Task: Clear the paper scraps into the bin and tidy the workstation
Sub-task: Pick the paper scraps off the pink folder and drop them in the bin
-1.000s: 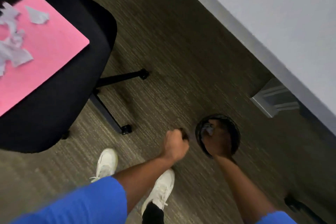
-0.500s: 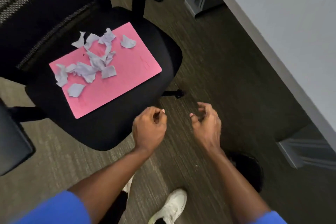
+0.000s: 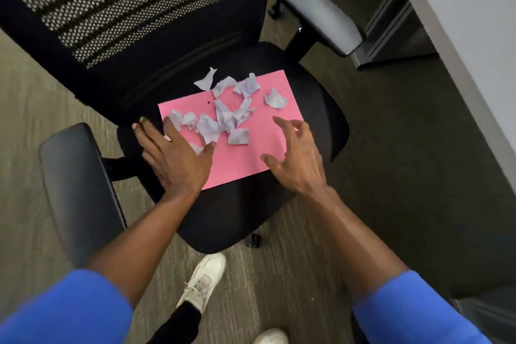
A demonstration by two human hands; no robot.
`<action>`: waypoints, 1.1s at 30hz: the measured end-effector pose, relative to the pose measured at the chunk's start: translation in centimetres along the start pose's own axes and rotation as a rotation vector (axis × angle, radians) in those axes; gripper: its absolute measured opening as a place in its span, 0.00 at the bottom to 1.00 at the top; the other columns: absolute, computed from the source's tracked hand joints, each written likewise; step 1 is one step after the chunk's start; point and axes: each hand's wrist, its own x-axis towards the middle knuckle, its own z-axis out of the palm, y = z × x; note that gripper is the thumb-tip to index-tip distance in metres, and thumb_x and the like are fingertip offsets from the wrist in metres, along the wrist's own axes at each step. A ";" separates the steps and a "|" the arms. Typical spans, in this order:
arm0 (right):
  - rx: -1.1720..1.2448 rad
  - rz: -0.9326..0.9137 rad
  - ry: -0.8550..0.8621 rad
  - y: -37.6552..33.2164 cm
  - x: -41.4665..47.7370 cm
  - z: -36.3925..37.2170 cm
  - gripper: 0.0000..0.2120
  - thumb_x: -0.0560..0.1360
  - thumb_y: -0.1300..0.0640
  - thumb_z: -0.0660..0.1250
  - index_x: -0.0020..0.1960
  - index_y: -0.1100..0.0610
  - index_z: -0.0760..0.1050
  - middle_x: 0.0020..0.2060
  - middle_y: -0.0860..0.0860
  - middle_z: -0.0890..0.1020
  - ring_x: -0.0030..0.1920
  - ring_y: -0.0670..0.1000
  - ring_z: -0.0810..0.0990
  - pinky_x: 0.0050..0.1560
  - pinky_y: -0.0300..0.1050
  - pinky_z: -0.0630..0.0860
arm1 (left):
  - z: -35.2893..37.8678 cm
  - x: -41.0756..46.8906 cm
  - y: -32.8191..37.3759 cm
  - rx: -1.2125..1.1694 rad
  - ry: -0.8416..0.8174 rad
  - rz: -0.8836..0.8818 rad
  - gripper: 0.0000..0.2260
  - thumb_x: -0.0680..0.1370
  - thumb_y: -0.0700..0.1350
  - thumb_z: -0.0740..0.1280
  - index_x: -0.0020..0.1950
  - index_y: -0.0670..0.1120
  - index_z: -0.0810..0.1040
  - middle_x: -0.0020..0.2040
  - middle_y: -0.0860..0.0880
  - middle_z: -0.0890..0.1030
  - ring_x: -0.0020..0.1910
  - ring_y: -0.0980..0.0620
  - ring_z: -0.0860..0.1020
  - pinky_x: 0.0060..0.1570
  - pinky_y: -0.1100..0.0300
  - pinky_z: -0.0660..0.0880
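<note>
A flat pink paper sheet (image 3: 245,153) lies on the black office chair seat (image 3: 321,109), bare cushion showing on all sides. Torn pale-lavender paper scraps (image 3: 223,117) are scattered over its far half; its near right part is clear. The left hand (image 3: 173,156), fingers spread wide, covers the sheet's left edge, fingertips touching the nearest scraps. The right hand (image 3: 298,162), fingers loosely spread and empty, sits at the sheet's right edge, just apart from the scraps.

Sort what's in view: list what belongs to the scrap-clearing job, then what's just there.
Job: paper scraps, pink sheet under them, left hand, right hand, both open.

Just there: chair, armrests, desk, floor. No bin in view.
</note>
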 end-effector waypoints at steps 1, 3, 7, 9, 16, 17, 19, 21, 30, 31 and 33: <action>-0.012 -0.018 -0.042 -0.8 1.1 0.2 0.44 0.73 0.43 0.76 0.81 0.40 0.56 0.79 0.54 0.60 0.73 0.58 0.72 0.60 0.62 0.81 | 0.2 0.1 -0.5 -0.006 -0.034 -0.005 0.51 0.70 0.66 0.77 0.82 0.44 0.56 0.85 0.34 0.49 0.85 0.34 0.45 0.78 0.33 0.57; -0.064 -0.065 -0.126 -2.2 3.2 0.5 0.48 0.72 0.43 0.78 0.82 0.38 0.53 0.81 0.56 0.55 0.76 0.61 0.69 0.62 0.63 0.81 | 0.7 0.0 -1.0 -0.018 -0.104 0.002 0.55 0.69 0.68 0.77 0.85 0.48 0.51 0.85 0.35 0.46 0.85 0.33 0.45 0.78 0.33 0.56; -0.230 -0.154 -0.272 -4.3 6.4 1.2 0.52 0.72 0.43 0.79 0.82 0.35 0.48 0.84 0.58 0.48 0.80 0.64 0.65 0.66 0.62 0.78 | 1.4 -0.1 -0.6 0.006 -0.122 0.018 0.61 0.67 0.71 0.77 0.86 0.54 0.43 0.85 0.34 0.42 0.80 0.31 0.56 0.74 0.39 0.66; -0.323 -0.203 -0.302 -5.0 7.5 1.6 0.53 0.71 0.43 0.80 0.83 0.35 0.47 0.84 0.60 0.48 0.81 0.65 0.61 0.67 0.64 0.77 | 1.7 0.3 -0.3 0.003 -0.121 0.041 0.60 0.67 0.72 0.75 0.86 0.55 0.41 0.85 0.34 0.40 0.78 0.32 0.58 0.71 0.41 0.69; -0.582 -0.305 -0.348 -6.5 10.3 3.5 0.52 0.72 0.40 0.78 0.84 0.36 0.45 0.82 0.64 0.48 0.79 0.69 0.58 0.62 0.63 0.79 | 3.5 3.2 0.7 0.062 -0.126 0.080 0.54 0.70 0.72 0.73 0.85 0.58 0.46 0.85 0.34 0.44 0.79 0.33 0.59 0.70 0.41 0.72; -0.608 -0.315 -0.352 -6.6 10.7 3.8 0.52 0.73 0.40 0.77 0.84 0.37 0.45 0.82 0.64 0.48 0.79 0.70 0.59 0.62 0.63 0.78 | 3.8 3.3 0.8 0.077 -0.146 0.074 0.51 0.72 0.70 0.73 0.85 0.58 0.49 0.85 0.35 0.45 0.79 0.33 0.58 0.71 0.40 0.71; -0.633 -0.323 -0.361 -6.8 11.3 4.1 0.50 0.74 0.39 0.76 0.84 0.37 0.45 0.82 0.64 0.48 0.78 0.72 0.59 0.65 0.65 0.77 | 4.3 3.2 1.3 0.084 -0.170 0.089 0.40 0.76 0.65 0.71 0.83 0.57 0.58 0.84 0.36 0.50 0.80 0.34 0.57 0.71 0.41 0.69; -0.635 -0.340 -0.375 -6.9 11.6 4.2 0.45 0.76 0.40 0.74 0.84 0.37 0.49 0.83 0.63 0.49 0.79 0.71 0.58 0.68 0.66 0.75 | 4.6 2.7 1.5 0.072 -0.138 0.104 0.30 0.79 0.61 0.70 0.78 0.56 0.67 0.81 0.38 0.57 0.77 0.35 0.60 0.68 0.43 0.71; -0.427 -0.426 -0.222 -4.8 10.1 4.9 0.24 0.75 0.60 0.76 0.70 0.52 0.79 0.68 0.59 0.74 0.61 0.64 0.75 0.50 0.56 0.79 | 5.9 1.2 0.2 0.017 0.002 0.189 0.17 0.81 0.37 0.69 0.69 0.46 0.81 0.71 0.42 0.73 0.67 0.38 0.69 0.59 0.50 0.79; -0.377 -0.413 -0.200 -4.4 9.8 5.2 0.22 0.73 0.61 0.77 0.66 0.53 0.82 0.64 0.59 0.76 0.57 0.64 0.77 0.47 0.53 0.77 | 5.8 1.1 0.0 0.014 0.012 0.199 0.17 0.80 0.35 0.69 0.68 0.45 0.82 0.70 0.42 0.74 0.66 0.38 0.70 0.58 0.51 0.78; -0.287 -0.377 -0.152 -3.7 9.2 5.8 0.19 0.69 0.63 0.79 0.59 0.56 0.87 0.56 0.60 0.80 0.51 0.63 0.80 0.45 0.52 0.78 | 5.5 1.2 -0.2 -0.004 0.027 0.218 0.17 0.78 0.32 0.68 0.65 0.44 0.84 0.67 0.41 0.76 0.64 0.38 0.72 0.57 0.52 0.78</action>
